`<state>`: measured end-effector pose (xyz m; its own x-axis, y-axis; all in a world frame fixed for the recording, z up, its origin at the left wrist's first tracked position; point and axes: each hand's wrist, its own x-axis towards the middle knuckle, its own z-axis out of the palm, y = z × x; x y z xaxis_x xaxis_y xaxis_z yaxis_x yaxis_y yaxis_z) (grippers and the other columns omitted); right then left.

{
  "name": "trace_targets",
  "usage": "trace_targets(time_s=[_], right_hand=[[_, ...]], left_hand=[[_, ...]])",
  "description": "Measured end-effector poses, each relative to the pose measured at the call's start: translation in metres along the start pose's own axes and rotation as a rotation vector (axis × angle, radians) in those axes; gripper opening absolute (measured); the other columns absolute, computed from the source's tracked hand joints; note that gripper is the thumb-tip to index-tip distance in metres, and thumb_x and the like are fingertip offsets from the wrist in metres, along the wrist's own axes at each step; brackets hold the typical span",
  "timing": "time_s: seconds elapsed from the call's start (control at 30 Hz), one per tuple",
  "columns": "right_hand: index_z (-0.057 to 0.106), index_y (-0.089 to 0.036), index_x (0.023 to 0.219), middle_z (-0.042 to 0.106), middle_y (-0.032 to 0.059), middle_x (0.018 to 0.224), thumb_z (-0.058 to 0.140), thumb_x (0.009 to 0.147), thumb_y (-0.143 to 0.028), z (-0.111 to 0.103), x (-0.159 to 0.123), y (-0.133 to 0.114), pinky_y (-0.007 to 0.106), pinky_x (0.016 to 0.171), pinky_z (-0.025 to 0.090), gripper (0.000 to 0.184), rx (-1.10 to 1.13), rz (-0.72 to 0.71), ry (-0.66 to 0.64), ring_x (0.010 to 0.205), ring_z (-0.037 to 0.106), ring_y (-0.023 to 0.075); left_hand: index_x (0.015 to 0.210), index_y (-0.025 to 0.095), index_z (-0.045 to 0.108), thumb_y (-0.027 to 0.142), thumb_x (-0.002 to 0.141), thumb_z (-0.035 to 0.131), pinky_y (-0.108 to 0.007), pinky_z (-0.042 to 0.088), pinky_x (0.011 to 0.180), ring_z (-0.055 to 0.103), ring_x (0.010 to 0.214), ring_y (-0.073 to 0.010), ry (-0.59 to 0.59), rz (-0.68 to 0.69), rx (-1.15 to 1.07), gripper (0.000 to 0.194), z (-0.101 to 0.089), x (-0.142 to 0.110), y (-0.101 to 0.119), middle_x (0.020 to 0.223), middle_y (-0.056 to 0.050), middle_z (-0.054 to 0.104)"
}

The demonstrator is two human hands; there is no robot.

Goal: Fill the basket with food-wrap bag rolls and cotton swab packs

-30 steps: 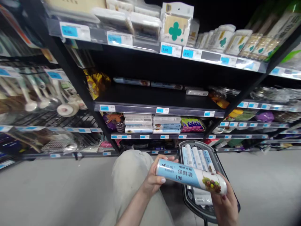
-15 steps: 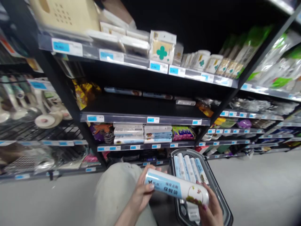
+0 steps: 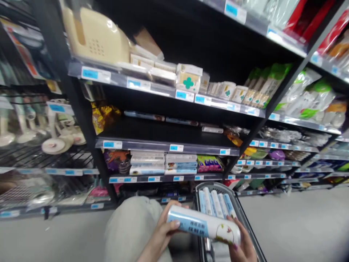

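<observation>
A white and light-blue roll of plastic food bags (image 3: pixel 203 225) is held level between my two hands. My left hand (image 3: pixel 167 227) grips its left end, thumb across the front. Around the right end close the fingers of my right hand (image 3: pixel 242 240). Just behind and below the roll stands a dark grey basket (image 3: pixel 247 214) on the floor. Several similar rolls (image 3: pixel 215 202) lie side by side in it; the roll and my right hand hide part of the basket's contents.
In front stands a black shelf unit (image 3: pixel 163 143). Stacked rolls (image 3: pixel 163 163) and purple-green boxes (image 3: pixel 209 163) sit on a lower shelf. Further rolls (image 3: pixel 144 115) lie at the back of the middle shelf. Kitchen utensils (image 3: pixel 54 142) hang at left. My knee (image 3: pixel 133 225) is beside my left hand.
The view has tilted upward, so more of the upper shelves shows. The roll stays in both hands, turned slightly so its printing faces a little lower.
</observation>
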<state>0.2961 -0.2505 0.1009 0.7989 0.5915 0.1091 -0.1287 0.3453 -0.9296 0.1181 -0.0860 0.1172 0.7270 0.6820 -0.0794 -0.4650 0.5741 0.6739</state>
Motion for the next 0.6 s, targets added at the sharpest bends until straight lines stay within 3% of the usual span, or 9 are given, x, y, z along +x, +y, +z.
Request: trace_targets(time_s=[0.17, 0.33, 0.4, 0.5, 0.6], right_hand=[[0.058, -0.026, 0.117, 0.058, 0.013, 0.124, 0.073, 0.066, -0.037, 0.005, -0.009, -0.012, 0.053, 0.096, 0.038, 0.054, -0.038, -0.002, -0.002, 0.115, 0.052, 0.0332], [0.056, -0.027, 0.119, 0.053, 0.0119, 0.129, 0.072, 0.065, -0.051, 0.007, -0.011, -0.017, 0.043, 0.089, 0.046, 0.061, -0.037, -0.003, 0.027, 0.118, 0.049, 0.0312], [0.054, -0.025, 0.121, 0.054, 0.0131, 0.126, 0.068, 0.065, -0.062, 0.008, -0.011, -0.02, 0.038, 0.075, 0.052, 0.068, -0.044, 0.069, 0.01, 0.108, 0.055, 0.0307], [0.056, -0.022, 0.114, 0.062, 0.0113, 0.107, 0.063, 0.07, -0.059, 0.006, -0.012, -0.025, 0.031, 0.053, 0.051, 0.057, -0.116, 0.208, -0.039, 0.077, 0.061, 0.0234], [0.056, -0.022, 0.111, 0.064, 0.0096, 0.101, 0.063, 0.074, -0.05, 0.001, -0.016, -0.028, 0.031, 0.057, 0.052, 0.047, -0.182, 0.164, -0.038, 0.079, 0.062, 0.0238]], left_hand=[[0.094, 0.021, 0.054, 0.02, 0.053, 0.074, -0.026, 0.047, 0.062, 0.063, 0.085, -0.0243, -0.029, 0.02, -0.02, 0.045, 0.003, -0.002, 0.006, 0.098, -0.007, 0.069], [0.094, 0.02, 0.056, 0.013, 0.049, 0.074, -0.026, 0.045, 0.072, 0.062, 0.087, -0.0202, -0.117, 0.038, -0.02, 0.049, 0.0, -0.002, 0.005, 0.103, -0.008, 0.069], [0.093, 0.02, 0.056, 0.011, 0.046, 0.076, -0.029, 0.045, 0.076, 0.062, 0.09, -0.0226, -0.172, 0.044, -0.012, 0.052, 0.0, -0.003, 0.005, 0.106, -0.009, 0.068], [0.091, 0.021, 0.057, 0.009, 0.044, 0.078, -0.039, 0.043, 0.086, 0.059, 0.101, -0.0301, -0.247, 0.044, -0.015, 0.053, 0.003, -0.004, 0.006, 0.106, -0.007, 0.065], [0.095, 0.022, 0.056, 0.015, 0.046, 0.08, -0.038, 0.043, 0.085, 0.059, 0.098, -0.0285, -0.231, 0.026, -0.03, 0.055, 0.005, -0.005, 0.006, 0.116, -0.006, 0.058]])
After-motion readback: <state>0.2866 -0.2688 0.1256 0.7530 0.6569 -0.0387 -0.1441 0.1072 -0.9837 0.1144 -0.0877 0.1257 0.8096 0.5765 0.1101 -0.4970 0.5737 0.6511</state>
